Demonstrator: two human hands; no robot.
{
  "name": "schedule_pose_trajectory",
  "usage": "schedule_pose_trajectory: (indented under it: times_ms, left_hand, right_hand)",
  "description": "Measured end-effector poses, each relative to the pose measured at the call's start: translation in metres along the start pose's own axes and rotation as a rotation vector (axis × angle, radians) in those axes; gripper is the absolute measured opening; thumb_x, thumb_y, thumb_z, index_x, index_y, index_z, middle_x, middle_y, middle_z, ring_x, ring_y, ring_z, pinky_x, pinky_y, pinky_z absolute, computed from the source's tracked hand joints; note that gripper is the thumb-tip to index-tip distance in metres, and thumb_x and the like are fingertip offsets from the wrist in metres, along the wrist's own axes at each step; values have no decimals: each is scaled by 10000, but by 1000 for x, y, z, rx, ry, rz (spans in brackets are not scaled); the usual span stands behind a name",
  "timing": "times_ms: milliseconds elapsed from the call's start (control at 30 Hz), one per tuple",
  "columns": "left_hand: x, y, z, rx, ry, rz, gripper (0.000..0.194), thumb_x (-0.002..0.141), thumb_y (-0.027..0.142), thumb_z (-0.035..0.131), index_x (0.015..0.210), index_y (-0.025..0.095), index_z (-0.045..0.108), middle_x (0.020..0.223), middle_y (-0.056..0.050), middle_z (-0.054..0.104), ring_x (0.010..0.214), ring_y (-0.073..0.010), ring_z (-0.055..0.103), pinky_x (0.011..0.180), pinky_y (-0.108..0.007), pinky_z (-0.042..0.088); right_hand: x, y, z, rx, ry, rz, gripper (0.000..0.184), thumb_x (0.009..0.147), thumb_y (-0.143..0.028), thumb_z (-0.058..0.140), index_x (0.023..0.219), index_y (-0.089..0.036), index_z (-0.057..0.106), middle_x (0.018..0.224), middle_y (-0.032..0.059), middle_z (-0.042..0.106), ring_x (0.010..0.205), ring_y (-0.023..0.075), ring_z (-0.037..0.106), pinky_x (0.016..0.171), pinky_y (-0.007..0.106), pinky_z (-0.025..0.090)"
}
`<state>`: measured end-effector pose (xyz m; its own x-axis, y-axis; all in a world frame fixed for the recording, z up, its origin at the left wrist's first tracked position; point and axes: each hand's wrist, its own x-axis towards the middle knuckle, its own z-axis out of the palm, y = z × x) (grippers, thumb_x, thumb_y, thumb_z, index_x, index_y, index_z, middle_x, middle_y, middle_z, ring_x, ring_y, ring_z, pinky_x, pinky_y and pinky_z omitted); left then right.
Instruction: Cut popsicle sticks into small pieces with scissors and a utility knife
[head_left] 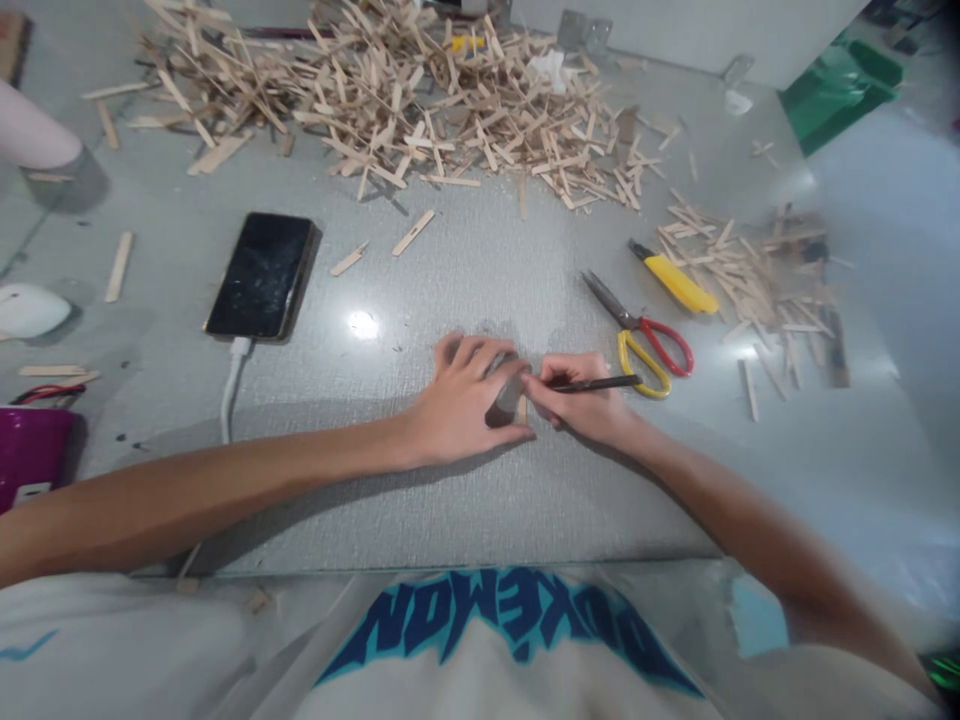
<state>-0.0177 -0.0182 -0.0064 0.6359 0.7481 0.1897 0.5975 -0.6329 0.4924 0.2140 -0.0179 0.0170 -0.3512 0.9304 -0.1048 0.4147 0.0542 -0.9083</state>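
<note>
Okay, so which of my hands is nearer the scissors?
Your right hand: it's just left of the scissors. Your left hand is farther left, past the right one.

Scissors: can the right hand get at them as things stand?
Likely yes: the scissors lie close beside the right hand, with nothing seen on top. That hand grips a dark pen, though, which may hinder a grasp.

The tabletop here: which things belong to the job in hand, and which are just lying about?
In the job, it seems:
- small wooden stick at the left hand
- dark pen-like tool in the right hand
- perhaps the stick pile, scissors and yellow cutter, untouched now

Just lying about, probably:
- phone with white cable
- white mouse
- purple object
</note>
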Motion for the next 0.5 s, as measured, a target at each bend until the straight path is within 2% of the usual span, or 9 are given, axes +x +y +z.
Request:
schedule_pose_trajectory:
  times_ms: [333,500]
  left_hand:
    - [1,1,-1,-20,-6,-19,794,888,673,896,1525,253,676,1561,-173,598,1444,-442,497,1289,-712,295]
    - [1,1,-1,-12,-6,-12,810,895,688,884,1529,231,671,1570,-187,598,1446,-441,500,1295,-712,283]
  right_hand:
    - [0,0,-1,-33,-8,-17,569,1052,-568,737,638,-241,521,472,-42,567,436,108,475,478,279,350]
    - [0,-1,-1,-56,-3,-21,562,1051,-537,737,629,-241,513,468,-43,560,441,110,470,487,287,349]
